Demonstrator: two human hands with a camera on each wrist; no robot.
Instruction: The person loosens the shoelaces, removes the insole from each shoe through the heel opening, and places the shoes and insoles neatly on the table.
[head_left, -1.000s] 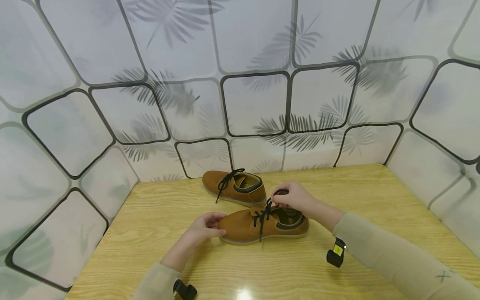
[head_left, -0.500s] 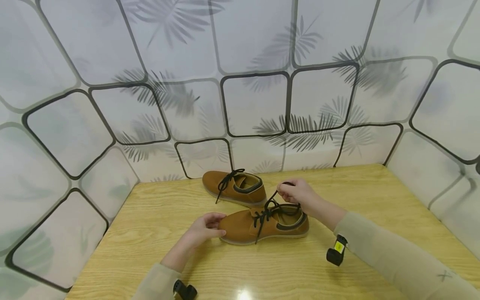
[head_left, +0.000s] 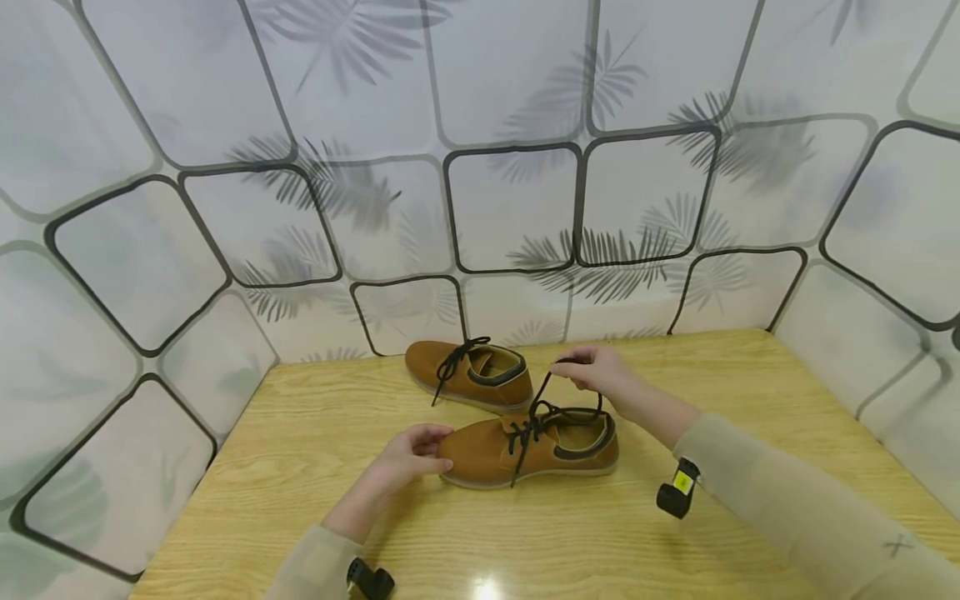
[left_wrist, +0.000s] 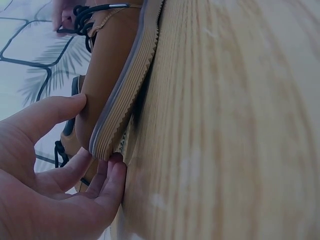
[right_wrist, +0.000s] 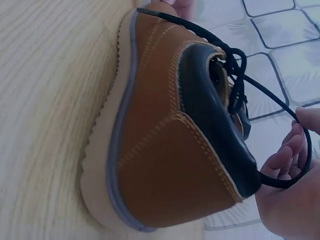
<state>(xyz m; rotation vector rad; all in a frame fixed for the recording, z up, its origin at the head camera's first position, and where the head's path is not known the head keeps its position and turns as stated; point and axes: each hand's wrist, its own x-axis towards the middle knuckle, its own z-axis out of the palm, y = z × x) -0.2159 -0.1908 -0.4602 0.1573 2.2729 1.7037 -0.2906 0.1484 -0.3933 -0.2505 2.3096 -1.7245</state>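
Note:
A brown lace-up shoe (head_left: 476,454) stands on its sole, toe to the left. My left hand (head_left: 408,454) holds it at the toe; in the left wrist view the thumb and fingers wrap the toe tip and sole edge (left_wrist: 107,135). Above the shoe's opening, my right hand (head_left: 600,377) pinches its black shoelace (right_wrist: 272,96). The lace runs up from the eyelets to the fingers, then drops in a loop toward the dark padded collar (right_wrist: 207,115). The other lace end lies down the near side of the shoe.
Behind it stands a matching brown shoe (head_left: 435,364) with its laces tied in a bow; its heel is close to the near shoe. The wooden table (head_left: 300,450) meets a patterned wall covering (head_left: 510,208) at the back and sides.
My right hand has drawn the lace up and away from the shoe's opening, and the lace has come into view as a raised loop. The left hand has stayed at the toe.

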